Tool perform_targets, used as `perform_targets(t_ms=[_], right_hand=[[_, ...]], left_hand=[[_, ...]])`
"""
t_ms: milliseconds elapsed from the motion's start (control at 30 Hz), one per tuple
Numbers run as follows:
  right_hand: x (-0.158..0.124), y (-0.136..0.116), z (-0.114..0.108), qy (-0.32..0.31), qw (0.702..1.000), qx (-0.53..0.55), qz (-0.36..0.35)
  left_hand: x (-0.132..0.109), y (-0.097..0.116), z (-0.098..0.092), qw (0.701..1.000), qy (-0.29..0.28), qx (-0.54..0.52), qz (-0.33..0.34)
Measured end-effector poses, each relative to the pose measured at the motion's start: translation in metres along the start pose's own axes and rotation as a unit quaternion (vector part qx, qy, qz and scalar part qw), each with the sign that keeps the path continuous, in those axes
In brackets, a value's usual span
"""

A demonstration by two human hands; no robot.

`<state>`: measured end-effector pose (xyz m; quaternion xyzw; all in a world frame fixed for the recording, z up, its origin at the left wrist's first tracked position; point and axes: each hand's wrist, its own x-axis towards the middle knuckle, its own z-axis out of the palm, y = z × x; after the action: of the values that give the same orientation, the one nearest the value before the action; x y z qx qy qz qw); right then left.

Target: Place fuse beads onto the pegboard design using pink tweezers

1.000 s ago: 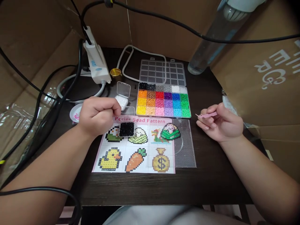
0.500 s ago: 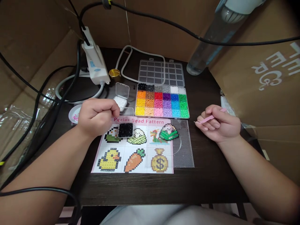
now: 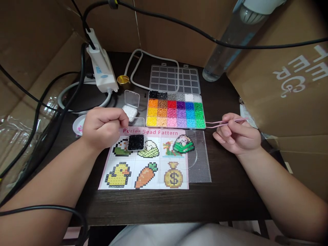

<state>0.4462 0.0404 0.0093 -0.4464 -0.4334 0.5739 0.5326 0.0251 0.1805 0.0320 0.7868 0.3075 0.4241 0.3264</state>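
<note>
My left hand (image 3: 104,128) is closed at the left of the pattern sheet (image 3: 118,191); whatever its fingers may hold is hidden. Just right of it lies a small open box of black beads (image 3: 136,142). My right hand (image 3: 237,135) grips pink tweezers (image 3: 227,122) between thumb and fingers, their tips pointing left toward the bead case. The open case of coloured beads (image 3: 175,111) sits behind the sheet. A green and white bead piece (image 3: 183,144) rests on the clear pegboard (image 3: 202,164), which overlaps the sheet's right side. A small box of white beads (image 3: 130,112) stands behind my left hand.
A white power strip (image 3: 104,71) with cables stands at the back left. Near it are a gold cup (image 3: 123,81) and a white dish (image 3: 79,125). A clear cylinder (image 3: 222,48) leans at the back right. Cardboard walls surround the table, and black cables cross the view.
The tweezers in my right hand have turned so that both prongs show, apart, with their tips nearer the bead case. My left hand has kept its closed pose. The view has shifted slightly.
</note>
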Motion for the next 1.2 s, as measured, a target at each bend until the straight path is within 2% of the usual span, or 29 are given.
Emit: perform_targets(t_ms=[333, 500, 667, 1200], right_hand=[[0.004, 0.000, 0.008, 0.034, 0.999, -0.015, -0.013], [0.003, -0.005, 0.017, 0.075, 0.997, 0.019, 0.011], [0.002, -0.009, 0.020, 0.066, 0.997, 0.028, 0.026], [0.002, -0.011, 0.027, 0.090, 0.994, -0.004, 0.057]], left_hand=[[0.000, 0.000, 0.003, 1.000, -0.001, 0.004, 0.003], [-0.001, 0.005, 0.003, 1.000, 0.003, 0.011, -0.008], [0.000, 0.007, 0.004, 1.000, -0.002, 0.010, -0.012], [0.000, 0.010, 0.005, 1.000, -0.006, 0.006, -0.008]])
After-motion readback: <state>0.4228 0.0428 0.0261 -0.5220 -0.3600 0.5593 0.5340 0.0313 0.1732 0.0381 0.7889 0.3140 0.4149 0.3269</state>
